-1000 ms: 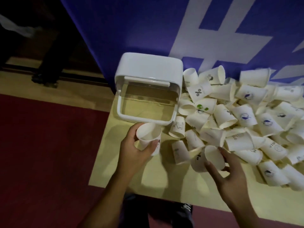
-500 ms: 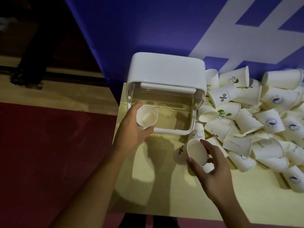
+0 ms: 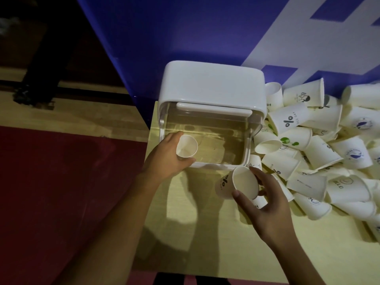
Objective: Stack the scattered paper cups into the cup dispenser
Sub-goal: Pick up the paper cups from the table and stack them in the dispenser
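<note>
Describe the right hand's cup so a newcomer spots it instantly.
Find the white cup dispenser against the blue wall. Before its right front corner, the right hand grips a paper cup. Unlike the heaped cups beside it, it is held, mouth toward the camera, percent-like mark on its side.

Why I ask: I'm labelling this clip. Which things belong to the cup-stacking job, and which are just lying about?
Part of the job: the dispenser; the left cup, held by the left hand at its front; the right cup, gripped by the right hand; the pile of loose cups.
Just there: the table; the blue banner behind; the red carpet.
</note>
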`<state>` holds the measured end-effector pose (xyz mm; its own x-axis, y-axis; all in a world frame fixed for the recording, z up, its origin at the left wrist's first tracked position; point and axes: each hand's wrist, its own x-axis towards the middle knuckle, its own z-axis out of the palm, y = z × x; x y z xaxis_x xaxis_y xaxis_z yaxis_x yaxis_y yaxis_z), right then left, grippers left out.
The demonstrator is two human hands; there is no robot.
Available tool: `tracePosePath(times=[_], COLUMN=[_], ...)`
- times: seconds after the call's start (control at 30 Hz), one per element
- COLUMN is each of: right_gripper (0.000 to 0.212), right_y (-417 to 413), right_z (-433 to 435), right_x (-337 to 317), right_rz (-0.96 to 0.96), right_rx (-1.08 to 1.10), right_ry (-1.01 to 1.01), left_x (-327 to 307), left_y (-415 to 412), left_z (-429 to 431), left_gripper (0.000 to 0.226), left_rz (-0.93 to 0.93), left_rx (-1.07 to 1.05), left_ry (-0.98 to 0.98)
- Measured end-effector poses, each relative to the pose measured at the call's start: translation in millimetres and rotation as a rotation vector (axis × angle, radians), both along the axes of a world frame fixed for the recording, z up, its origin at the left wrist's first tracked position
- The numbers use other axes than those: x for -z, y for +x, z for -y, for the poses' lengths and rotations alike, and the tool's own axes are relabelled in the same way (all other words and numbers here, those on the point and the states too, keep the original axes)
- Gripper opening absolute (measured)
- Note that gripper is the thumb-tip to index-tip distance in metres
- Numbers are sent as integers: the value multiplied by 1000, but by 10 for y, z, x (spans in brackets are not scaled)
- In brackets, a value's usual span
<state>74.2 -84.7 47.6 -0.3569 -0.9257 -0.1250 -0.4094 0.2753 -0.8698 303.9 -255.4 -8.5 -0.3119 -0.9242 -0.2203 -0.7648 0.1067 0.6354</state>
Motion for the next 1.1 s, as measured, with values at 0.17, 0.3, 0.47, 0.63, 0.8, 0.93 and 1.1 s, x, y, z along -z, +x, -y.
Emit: tracePosePath(times=[0.17, 0.3, 0.47, 0.63, 0.8, 0.93, 1.1], right_gripper=[65, 60, 68, 76, 80, 80, 79], right_y=[9, 54, 147, 393, 685, 760, 783], right_z=[36, 123, 336, 718, 1078, 1210, 1324], right_x=[-23, -59, -95, -138, 28, 199, 386], right_rz=[-23, -56, -139, -168, -262, -309, -373], right_rx=[-5, -36, -73, -97, -182, -210, -252], right_ry=[-16, -8, -44, -121, -163, -146, -101], left_x=[33, 52, 9, -50, -273, -250, -130], left_y=[8, 25, 48, 135, 105, 70, 42], left_z=[-46, -27, -9, -124, -243, -204, -145], left_gripper=[81, 87, 88, 60, 35, 34, 32], left_rz=[-60, -105, -121, -379, -721, -723, -590], left_rx=[-49, -75, -49, -253, -513, -478, -438], left_ry=[3, 38, 21, 19, 77, 92, 67])
